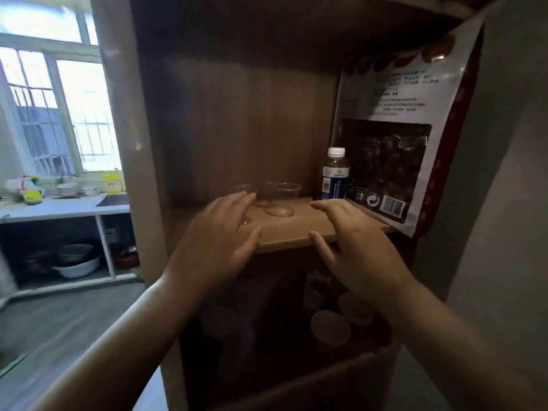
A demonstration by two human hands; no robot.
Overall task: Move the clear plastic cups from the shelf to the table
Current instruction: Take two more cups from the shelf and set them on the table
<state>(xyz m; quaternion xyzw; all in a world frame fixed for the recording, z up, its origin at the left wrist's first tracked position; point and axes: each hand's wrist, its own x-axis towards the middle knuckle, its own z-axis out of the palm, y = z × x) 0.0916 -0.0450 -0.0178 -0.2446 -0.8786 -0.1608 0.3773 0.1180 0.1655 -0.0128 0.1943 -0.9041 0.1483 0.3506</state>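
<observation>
Three clear plastic cups [283,198] upright on the brown wooden shelf board [299,229], clustered left of centre. Left hand [221,241] at their 8 o'clock, fingers spread, empty, fingertips overlapping the leftmost cup; contact unclear. Right hand [353,241] at 4 o'clock, spread, empty. White-capped blue-label bottle [335,175] at 2 o'clock, red-edged snack bag [394,143] beyond.

Bottle [335,176] beside snack bag [394,149], window [56,108], counter [59,207], bowls [77,262] beneath
</observation>
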